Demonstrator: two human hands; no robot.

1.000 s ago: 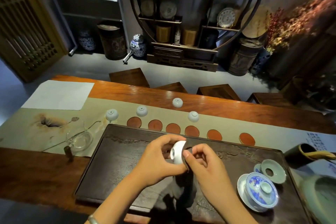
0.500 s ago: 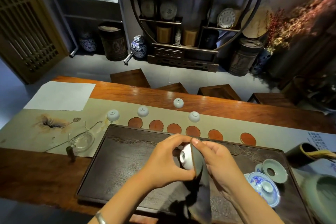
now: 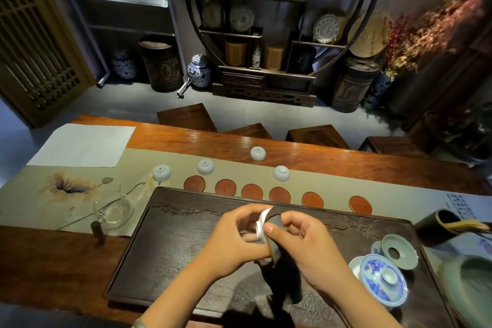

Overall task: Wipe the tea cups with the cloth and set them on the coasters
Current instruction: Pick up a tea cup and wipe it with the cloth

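Above the dark carved wooden tea tray (image 3: 170, 255), the left hand (image 3: 234, 237) grips a small white porcelain tea cup (image 3: 262, 224) tipped on its side. The right hand (image 3: 306, 245) pinches a dark cloth (image 3: 282, 271) against the cup's rim. Six round reddish-brown coasters (image 3: 279, 194) line the worktop at twelve o'clock of the tray, four upturned white cups (image 3: 281, 173) beyond them.

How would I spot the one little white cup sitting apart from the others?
Find the long wooden table and the pale runner along it. Three upturned white cups stand on the runner behind the round red coasters. The lone cup sits farther back, on bare wood.
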